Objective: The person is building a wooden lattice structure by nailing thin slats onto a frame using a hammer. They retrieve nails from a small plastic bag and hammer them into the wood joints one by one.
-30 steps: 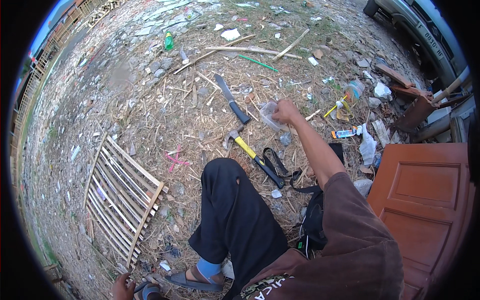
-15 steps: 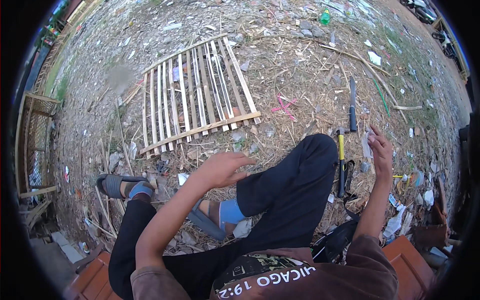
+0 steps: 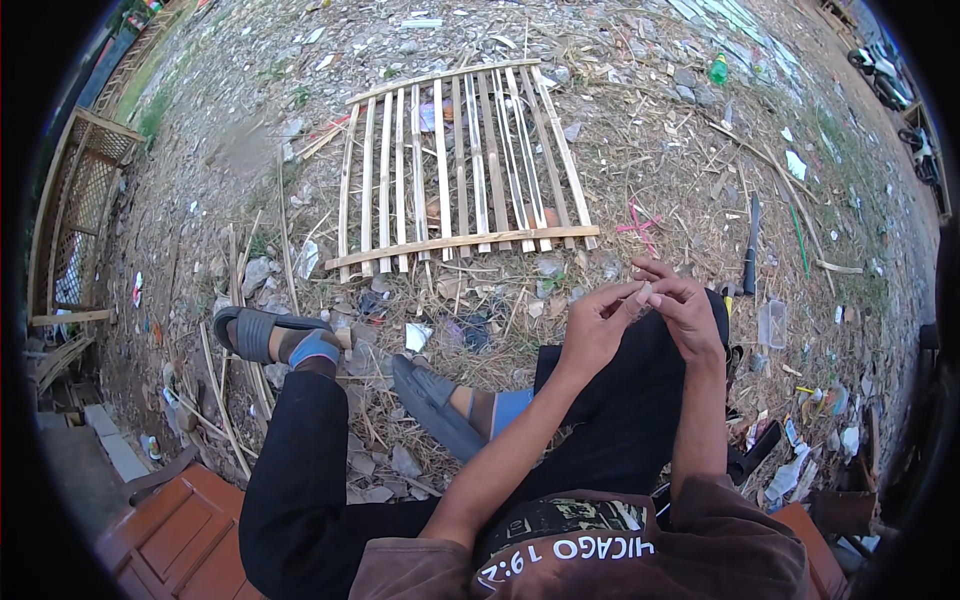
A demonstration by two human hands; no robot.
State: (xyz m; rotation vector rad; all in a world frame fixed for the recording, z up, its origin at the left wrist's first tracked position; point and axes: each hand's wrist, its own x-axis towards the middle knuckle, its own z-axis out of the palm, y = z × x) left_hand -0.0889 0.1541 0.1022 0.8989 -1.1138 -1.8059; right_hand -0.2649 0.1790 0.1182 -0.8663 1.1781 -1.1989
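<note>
Above my right knee, my left hand and my right hand meet at the fingertips. Both are closed in a pinch around a small pale thing, too small and covered to name. Just beyond them lies a bamboo slat frame, flat on the littered ground, its slats joined by two cross-strips. Right of my right hand is a clear plastic container. A machete with a dark handle rests farther out, and my knee hides most of a yellow-handled hammer.
Pink ribbon strips lie beside the frame's right corner. A green bottle is far right. Loose bamboo strips lie near my sandal. A lattice panel stands at the left, and parked motorcycles at the far right.
My right hand has come from beside the clear container in to my knee. My left hand has swung right to meet it, and the fingers of both are now pinched together.
</note>
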